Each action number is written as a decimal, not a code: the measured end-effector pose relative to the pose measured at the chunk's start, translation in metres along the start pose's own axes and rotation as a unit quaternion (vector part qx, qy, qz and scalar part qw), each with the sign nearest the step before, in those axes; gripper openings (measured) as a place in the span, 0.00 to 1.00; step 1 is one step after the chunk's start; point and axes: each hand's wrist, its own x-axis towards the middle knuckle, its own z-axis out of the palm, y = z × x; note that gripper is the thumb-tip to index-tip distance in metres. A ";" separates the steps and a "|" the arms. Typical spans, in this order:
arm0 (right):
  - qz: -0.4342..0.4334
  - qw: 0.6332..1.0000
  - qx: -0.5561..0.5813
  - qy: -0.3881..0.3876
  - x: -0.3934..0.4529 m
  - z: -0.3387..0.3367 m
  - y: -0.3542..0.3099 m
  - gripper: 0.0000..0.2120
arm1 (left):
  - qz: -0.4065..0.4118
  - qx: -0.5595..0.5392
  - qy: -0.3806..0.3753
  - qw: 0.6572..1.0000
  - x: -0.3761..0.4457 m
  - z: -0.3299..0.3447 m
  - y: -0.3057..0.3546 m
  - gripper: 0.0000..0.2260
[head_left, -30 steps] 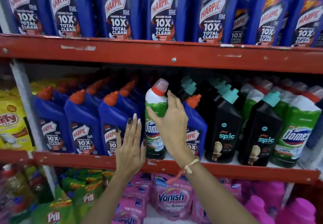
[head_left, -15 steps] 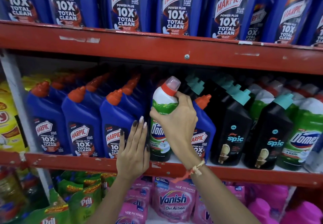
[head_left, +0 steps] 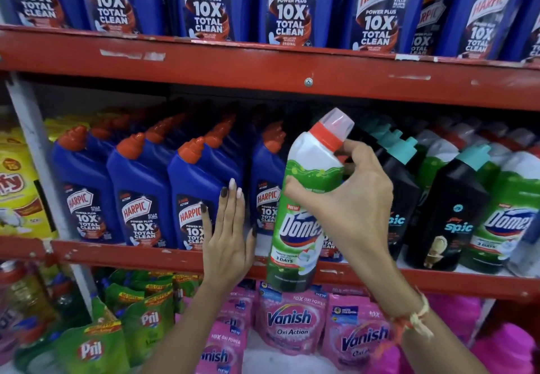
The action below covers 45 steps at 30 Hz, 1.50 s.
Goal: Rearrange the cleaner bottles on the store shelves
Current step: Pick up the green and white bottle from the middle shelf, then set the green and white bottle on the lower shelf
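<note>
Gripping the green Domex bottle (head_left: 302, 216) by its shoulder, fingers wrapped round it, the right hand (head_left: 347, 207) is holding it out in front of the middle shelf (head_left: 117, 252), not yet re-shelved, while the left hand (head_left: 228, 242) is lying flat and empty against the blue Harpic bottles (head_left: 140, 198).

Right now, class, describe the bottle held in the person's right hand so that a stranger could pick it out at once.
Find the middle red shelf, between the big blue bottles above and the pink pouches below. In front of its edge, the right hand grips a green and white Domex bottle by its shoulder. Unlike the blue bottles and black bottles standing around it, it is lifted off the shelf and tilted.
</note>
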 end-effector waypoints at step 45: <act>0.145 0.949 -0.117 -0.254 -0.184 0.013 0.181 0.36 | 0.037 0.024 0.059 0.997 -0.010 0.015 -0.003 0.25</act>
